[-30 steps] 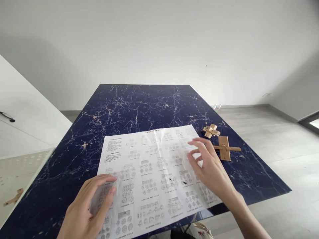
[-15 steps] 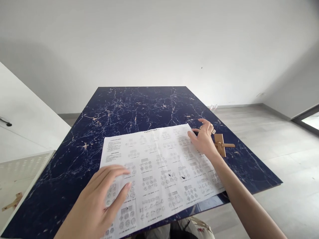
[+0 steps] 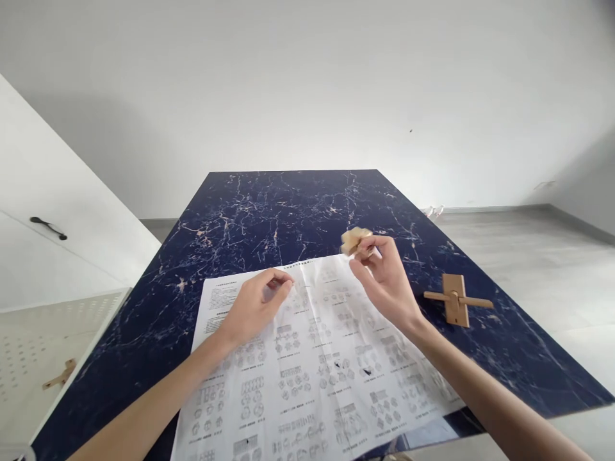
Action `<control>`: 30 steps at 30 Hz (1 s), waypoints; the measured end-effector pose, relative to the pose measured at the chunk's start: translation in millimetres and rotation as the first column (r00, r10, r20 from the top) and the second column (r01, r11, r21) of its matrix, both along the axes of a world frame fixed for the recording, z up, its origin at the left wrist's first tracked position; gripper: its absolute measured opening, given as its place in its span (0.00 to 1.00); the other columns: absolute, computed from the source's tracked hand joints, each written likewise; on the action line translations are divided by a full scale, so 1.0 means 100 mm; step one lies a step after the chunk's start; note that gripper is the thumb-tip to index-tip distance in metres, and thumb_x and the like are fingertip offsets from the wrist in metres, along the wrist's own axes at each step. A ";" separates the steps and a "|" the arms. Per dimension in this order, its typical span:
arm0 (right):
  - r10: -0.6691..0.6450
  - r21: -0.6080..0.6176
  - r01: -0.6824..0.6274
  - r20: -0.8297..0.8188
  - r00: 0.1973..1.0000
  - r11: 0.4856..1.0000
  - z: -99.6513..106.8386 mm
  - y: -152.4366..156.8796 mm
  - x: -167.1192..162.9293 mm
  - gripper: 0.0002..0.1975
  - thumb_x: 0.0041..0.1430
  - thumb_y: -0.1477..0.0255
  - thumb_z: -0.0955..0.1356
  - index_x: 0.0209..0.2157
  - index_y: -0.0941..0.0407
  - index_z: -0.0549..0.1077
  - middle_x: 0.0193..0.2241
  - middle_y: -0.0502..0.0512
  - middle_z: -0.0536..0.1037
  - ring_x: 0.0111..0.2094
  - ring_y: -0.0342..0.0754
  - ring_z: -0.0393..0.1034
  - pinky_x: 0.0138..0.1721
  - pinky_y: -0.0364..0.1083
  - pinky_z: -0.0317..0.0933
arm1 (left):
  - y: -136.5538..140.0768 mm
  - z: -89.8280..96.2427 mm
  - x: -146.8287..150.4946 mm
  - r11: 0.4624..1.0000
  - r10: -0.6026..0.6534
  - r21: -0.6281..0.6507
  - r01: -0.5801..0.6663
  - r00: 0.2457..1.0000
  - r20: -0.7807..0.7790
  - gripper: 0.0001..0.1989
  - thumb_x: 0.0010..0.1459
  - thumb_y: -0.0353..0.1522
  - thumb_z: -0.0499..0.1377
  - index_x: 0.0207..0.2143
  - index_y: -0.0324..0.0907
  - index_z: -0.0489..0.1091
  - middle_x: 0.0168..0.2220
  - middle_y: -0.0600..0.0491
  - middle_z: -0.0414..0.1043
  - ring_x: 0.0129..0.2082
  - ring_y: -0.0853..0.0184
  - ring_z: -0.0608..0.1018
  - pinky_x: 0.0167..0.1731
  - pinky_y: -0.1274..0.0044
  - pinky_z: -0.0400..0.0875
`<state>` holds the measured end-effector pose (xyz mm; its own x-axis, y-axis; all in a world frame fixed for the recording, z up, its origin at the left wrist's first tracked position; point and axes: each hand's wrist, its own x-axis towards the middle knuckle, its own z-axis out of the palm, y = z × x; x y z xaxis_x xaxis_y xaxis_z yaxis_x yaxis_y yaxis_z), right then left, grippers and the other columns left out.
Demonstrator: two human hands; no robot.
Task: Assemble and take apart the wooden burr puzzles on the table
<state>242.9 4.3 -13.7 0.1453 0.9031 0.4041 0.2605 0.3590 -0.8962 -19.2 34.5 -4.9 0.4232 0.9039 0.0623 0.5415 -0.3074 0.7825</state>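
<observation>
Wooden puzzle (image 3: 353, 240): moved leftward since earlier | right hand (image 3: 388, 285): gripping it | left hand (image 3: 252, 304): now pinched together over sheet (image 3: 307, 349)

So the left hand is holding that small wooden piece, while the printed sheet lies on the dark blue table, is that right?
Not quite: the right hand is holding the small wooden piece, as the head view shows. The printed sheet does lie on the dark blue table.
</observation>
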 end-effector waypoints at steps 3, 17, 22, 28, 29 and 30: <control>0.284 -0.095 -0.322 -0.287 0.915 0.942 0.02 0.05 -0.23 0.07 0.69 0.71 0.69 0.44 0.49 0.66 0.42 0.50 0.66 0.37 0.46 0.63 0.40 0.48 0.60 | 0.08 -0.05 0.03 1.000 -0.004 -0.008 0.004 1.000 0.019 0.13 0.72 0.41 0.56 0.42 0.45 0.77 0.41 0.52 0.81 0.40 0.61 0.81 0.38 0.71 0.72; 0.590 -0.015 -0.696 -0.518 0.619 0.718 -0.08 -0.14 -0.42 0.06 0.70 0.68 0.71 0.43 0.51 0.70 0.40 0.52 0.65 0.37 0.47 0.61 0.39 0.49 0.58 | 0.00 -0.02 -0.04 0.962 -0.176 -0.143 0.233 0.929 0.326 0.35 0.67 0.50 0.63 0.70 0.52 0.60 0.68 0.44 0.69 0.65 0.49 0.74 0.63 0.58 0.70; 0.597 -0.054 -0.669 -0.403 0.694 0.741 -0.08 -0.18 -0.42 0.12 0.71 0.68 0.71 0.52 0.47 0.68 0.48 0.54 0.67 0.36 0.46 0.66 0.39 0.51 0.67 | -0.02 -0.02 -0.03 0.958 -0.151 -0.188 0.217 0.938 0.312 0.34 0.60 0.43 0.71 0.66 0.52 0.66 0.60 0.46 0.76 0.57 0.52 0.80 0.59 0.60 0.74; 0.389 -0.100 -0.387 -0.003 0.921 0.916 -0.22 -0.20 -0.46 0.15 0.74 0.69 0.67 0.59 0.46 0.63 0.52 0.57 0.72 0.38 0.47 0.73 0.35 0.49 0.71 | 0.03 -0.03 -0.04 0.964 -0.076 -0.206 0.170 0.914 0.399 0.32 0.59 0.42 0.72 0.63 0.51 0.69 0.55 0.48 0.78 0.51 0.56 0.81 0.53 0.66 0.77; 0.385 -0.117 -0.380 0.024 0.922 0.917 -0.23 -0.19 -0.45 0.13 0.75 0.68 0.66 0.57 0.47 0.63 0.48 0.56 0.75 0.38 0.48 0.73 0.33 0.48 0.69 | 0.03 -0.03 -0.03 0.967 -0.074 -0.199 0.158 0.924 0.375 0.30 0.58 0.42 0.73 0.61 0.50 0.71 0.53 0.48 0.79 0.49 0.57 0.81 0.50 0.67 0.77; 0.377 -0.137 -0.368 0.045 0.925 0.920 -0.24 -0.18 -0.45 0.12 0.75 0.67 0.66 0.56 0.48 0.64 0.45 0.55 0.77 0.37 0.48 0.73 0.33 0.47 0.68 | 0.02 -0.03 -0.02 0.970 -0.074 -0.191 0.148 0.934 0.349 0.29 0.57 0.42 0.73 0.59 0.49 0.73 0.51 0.49 0.79 0.47 0.58 0.81 0.47 0.68 0.78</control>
<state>198.3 -14.1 -37.8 -0.2354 0.9300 0.2824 0.1924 0.3294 -0.9244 -21.7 36.8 -7.4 0.5087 0.8603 0.0322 0.2070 -0.1585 0.9654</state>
